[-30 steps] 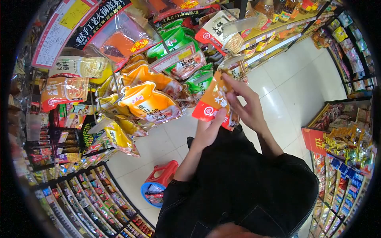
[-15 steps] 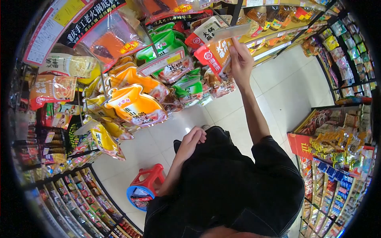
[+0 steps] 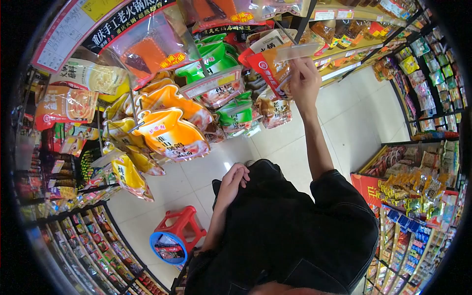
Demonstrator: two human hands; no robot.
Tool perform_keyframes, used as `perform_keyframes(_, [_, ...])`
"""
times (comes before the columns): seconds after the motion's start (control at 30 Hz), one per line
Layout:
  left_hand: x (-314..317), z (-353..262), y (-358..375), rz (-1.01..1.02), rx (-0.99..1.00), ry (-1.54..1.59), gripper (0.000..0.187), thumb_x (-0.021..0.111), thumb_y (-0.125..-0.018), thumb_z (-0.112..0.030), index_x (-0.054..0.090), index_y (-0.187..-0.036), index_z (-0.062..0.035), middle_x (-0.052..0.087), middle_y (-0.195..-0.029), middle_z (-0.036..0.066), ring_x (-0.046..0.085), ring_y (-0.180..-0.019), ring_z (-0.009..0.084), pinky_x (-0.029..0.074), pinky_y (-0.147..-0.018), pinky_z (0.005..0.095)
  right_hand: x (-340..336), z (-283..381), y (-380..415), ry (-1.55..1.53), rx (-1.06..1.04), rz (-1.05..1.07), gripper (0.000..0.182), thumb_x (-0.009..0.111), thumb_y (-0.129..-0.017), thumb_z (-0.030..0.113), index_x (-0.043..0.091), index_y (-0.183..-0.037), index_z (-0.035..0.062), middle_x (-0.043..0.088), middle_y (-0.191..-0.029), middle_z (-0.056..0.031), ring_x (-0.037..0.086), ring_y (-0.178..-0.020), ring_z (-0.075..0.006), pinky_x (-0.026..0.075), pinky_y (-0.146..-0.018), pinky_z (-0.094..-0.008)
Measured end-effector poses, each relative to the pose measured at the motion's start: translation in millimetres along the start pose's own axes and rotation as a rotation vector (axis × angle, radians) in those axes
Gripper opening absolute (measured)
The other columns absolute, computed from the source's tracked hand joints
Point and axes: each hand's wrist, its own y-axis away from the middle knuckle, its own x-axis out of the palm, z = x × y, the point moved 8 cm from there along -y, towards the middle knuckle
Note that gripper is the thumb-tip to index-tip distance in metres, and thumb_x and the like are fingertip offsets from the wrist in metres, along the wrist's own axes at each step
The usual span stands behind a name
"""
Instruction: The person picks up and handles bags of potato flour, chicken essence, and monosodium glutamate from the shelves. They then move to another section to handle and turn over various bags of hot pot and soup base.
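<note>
Your right hand [image 3: 304, 81] is raised to the hanging display, and its grip is closed on the right edge of an orange and red sauce packet [image 3: 268, 66]. The packet sits high on the rack, just under a clear price tag strip [image 3: 296, 51] that touches its top edge. Its long axis runs from upper right to lower left, and the red end with the round logo points to the left, toward the green packets [image 3: 214, 54]. More packets press against it from the left and from below, so on those sides there is almost no free room. To the right of your hand the space is open, down to the white tiled floor [image 3: 354, 113] of the aisle.

Your left hand [image 3: 235, 178] rests low against your dark clothing, with the fingers loosely curled and holding nothing. The big orange pouches [image 3: 169, 130] hang well apart from it, up and to the left. Below it, on the floor, a red stool [image 3: 183, 225] stands beside a blue basket [image 3: 164, 247].
</note>
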Motion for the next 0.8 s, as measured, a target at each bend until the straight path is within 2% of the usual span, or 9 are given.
perform_keyframes(0.13, [-3.7,3.0,-0.7,-0.017,0.0,0.02,0.027,0.043,-0.112,-0.023,0.059,-0.106,-0.0027,0.06,-0.086,0.003,0.056,-0.073,0.009,0.047,-0.067,0.0231,-3.3,5.1,1.9,0.028,-0.05,0.003,0.024,0.064,-0.095,-0.005,0.074,-0.115,0.0014,0.067,-0.092,-0.0081,0.062,-0.074,-0.0149,0.049,-0.062,-0.0254])
perform_keyframes(0.33, [-2.8,3.2,0.0,-0.032,-0.012,-0.003,0.026,0.043,-0.111,-0.022,0.06,-0.106,-0.0033,0.06,-0.085,0.003,0.054,-0.069,0.0083,0.045,-0.064,0.0225,-3.6,4.8,-4.0,0.025,-0.003,0.017,0.022,0.064,-0.095,-0.005,0.074,-0.114,0.0007,0.068,-0.094,-0.0086,0.063,-0.075,-0.0154,0.05,-0.064,-0.0269])
perform_keyframes(0.53, [-1.8,6.0,1.1,-0.04,-0.042,-0.046,0.024,0.044,-0.111,-0.021,0.06,-0.106,-0.0034,0.06,-0.085,0.003,0.05,-0.067,0.0072,0.041,-0.062,0.0215,3.3,13.6,-4.8,0.046,-0.012,0.023,0.022,0.064,-0.092,-0.006,0.073,-0.111,-0.0002,0.069,-0.1,-0.0124,0.067,-0.077,-0.0239,0.053,-0.067,-0.0319])
perform_keyframes(0.63, [-0.9,6.8,1.7,-0.046,-0.047,-0.052,0.023,0.045,-0.11,-0.021,0.06,-0.105,-0.0036,0.06,-0.085,0.002,0.05,-0.067,0.0073,0.041,-0.062,0.0214,13.7,17.2,-11.5,0.054,-0.064,-0.008,0.027,0.065,-0.09,-0.003,0.074,-0.113,0.0037,0.069,-0.103,-0.015,0.068,-0.077,-0.03,0.054,-0.068,-0.0359])
perform_keyframes(0.73, [1.9,5.6,1.0,-0.033,-0.045,-0.055,0.022,0.046,-0.11,-0.021,0.06,-0.106,-0.0034,0.06,-0.085,0.002,0.051,-0.068,0.0076,0.041,-0.063,0.0214,47.4,-13.3,-19.5,0.274,-0.065,0.093,0.033,0.063,-0.088,0.001,0.075,-0.118,0.009,0.07,-0.105,-0.0159,0.068,-0.087,-0.0339,0.054,-0.073,-0.0409])
perform_keyframes(0.8, [1.6,10.0,0.2,-0.033,-0.032,-0.056,0.022,0.047,-0.109,-0.021,0.061,-0.106,-0.0038,0.061,-0.084,0.002,0.052,-0.068,0.0074,0.043,-0.063,0.0219,49.8,-8.4,-24.0,0.364,-0.114,0.064,0.037,0.062,-0.088,0.004,0.074,-0.122,0.0122,0.07,-0.107,-0.0151,0.065,-0.097,-0.0352,0.052,-0.081,-0.0439])
